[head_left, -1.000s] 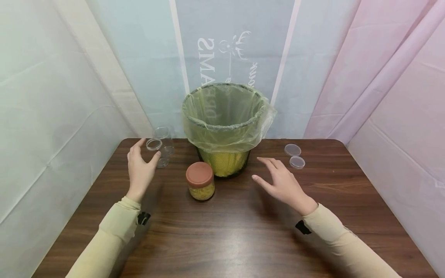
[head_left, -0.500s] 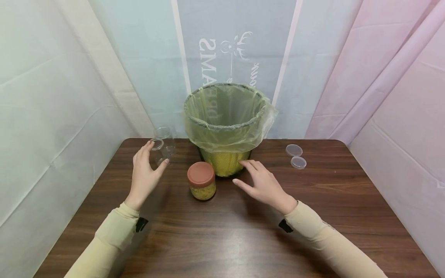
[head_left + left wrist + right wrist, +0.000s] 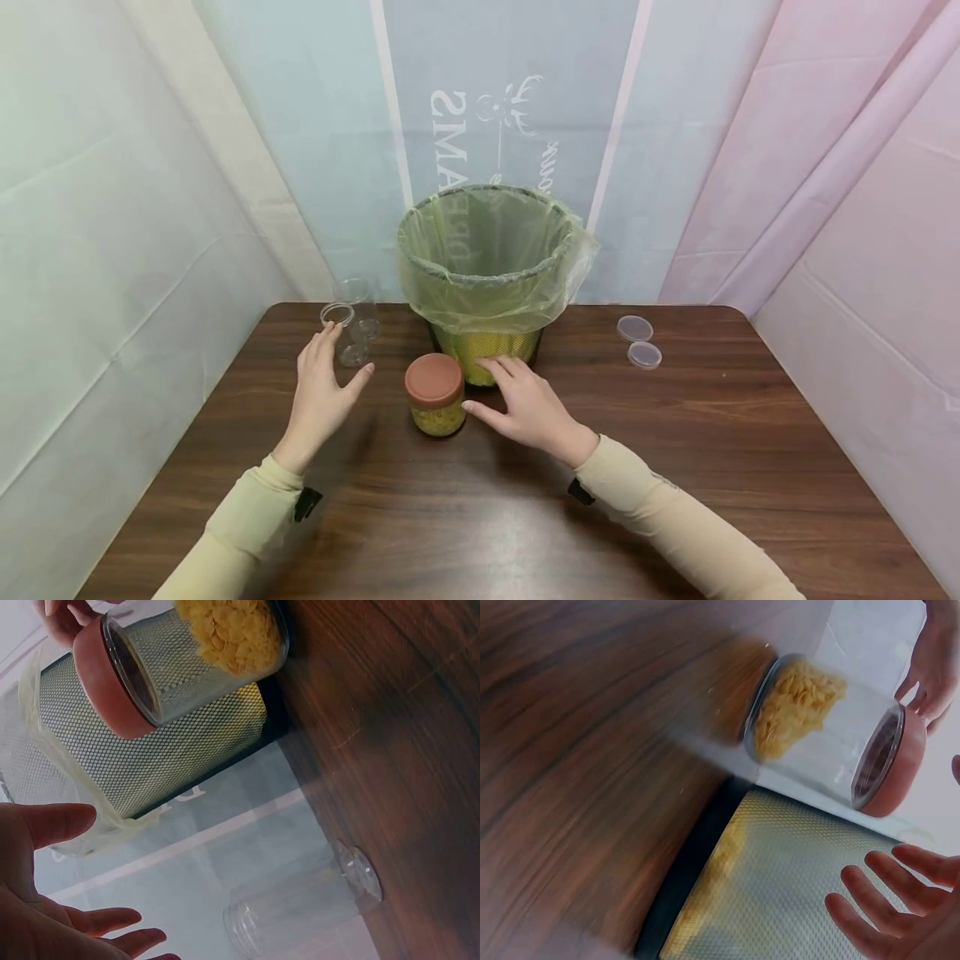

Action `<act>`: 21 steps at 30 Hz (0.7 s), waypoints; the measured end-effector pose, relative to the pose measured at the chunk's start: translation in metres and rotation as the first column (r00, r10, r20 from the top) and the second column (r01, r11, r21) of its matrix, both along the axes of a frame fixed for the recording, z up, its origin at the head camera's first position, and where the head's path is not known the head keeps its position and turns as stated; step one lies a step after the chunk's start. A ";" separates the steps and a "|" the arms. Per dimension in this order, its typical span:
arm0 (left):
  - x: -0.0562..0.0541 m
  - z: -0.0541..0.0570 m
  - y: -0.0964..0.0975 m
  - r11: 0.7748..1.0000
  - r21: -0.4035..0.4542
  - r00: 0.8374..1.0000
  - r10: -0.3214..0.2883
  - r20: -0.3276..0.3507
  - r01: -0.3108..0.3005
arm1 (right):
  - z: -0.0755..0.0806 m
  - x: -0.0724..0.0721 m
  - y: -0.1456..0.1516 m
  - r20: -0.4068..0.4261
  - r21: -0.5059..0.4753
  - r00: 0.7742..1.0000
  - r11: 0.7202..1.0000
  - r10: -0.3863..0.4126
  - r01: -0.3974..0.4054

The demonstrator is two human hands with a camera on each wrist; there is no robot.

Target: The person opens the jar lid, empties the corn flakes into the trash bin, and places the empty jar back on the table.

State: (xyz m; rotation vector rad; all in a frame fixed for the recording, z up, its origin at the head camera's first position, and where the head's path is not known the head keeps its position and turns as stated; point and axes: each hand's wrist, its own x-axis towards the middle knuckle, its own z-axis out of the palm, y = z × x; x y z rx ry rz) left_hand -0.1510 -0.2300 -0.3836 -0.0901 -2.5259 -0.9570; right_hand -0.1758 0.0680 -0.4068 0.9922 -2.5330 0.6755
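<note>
A glass jar (image 3: 438, 419) half filled with yellow flakes stands upright on the table under a reddish-brown lid (image 3: 433, 379). My right hand (image 3: 528, 410) hovers just right of it, fingers spread, thumb tip close to the jar's side. My left hand (image 3: 318, 396) is farther off on the other side, fingers apart and holding nothing. Beyond its fingertips stand two clear, uncapped plastic jars, a nearer one (image 3: 337, 315) and one behind it (image 3: 357, 292). The flakes (image 3: 791, 709) show through the glass in the right wrist view.
A mesh wastebasket (image 3: 483, 343) with a pale yellow-green liner (image 3: 487, 308) stands directly behind the lidded jar. Two clear round lids, one farther back (image 3: 635, 327) and one nearer (image 3: 645, 355), lie at the right. Fabric curtains (image 3: 517, 50) enclose the wooden table (image 3: 480, 508).
My right hand has moved left, from beside the wastebasket to close by the lidded jar. My left hand has shifted slightly right and nearer, away from the clear jars. The jars have stayed put.
</note>
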 end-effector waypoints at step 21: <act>0.011 -0.009 0.006 1.000 0.017 0.999 0.001 0.050 -0.002 | -0.012 -0.012 -0.044 0.139 -0.057 0.990 0.998 0.011 -0.003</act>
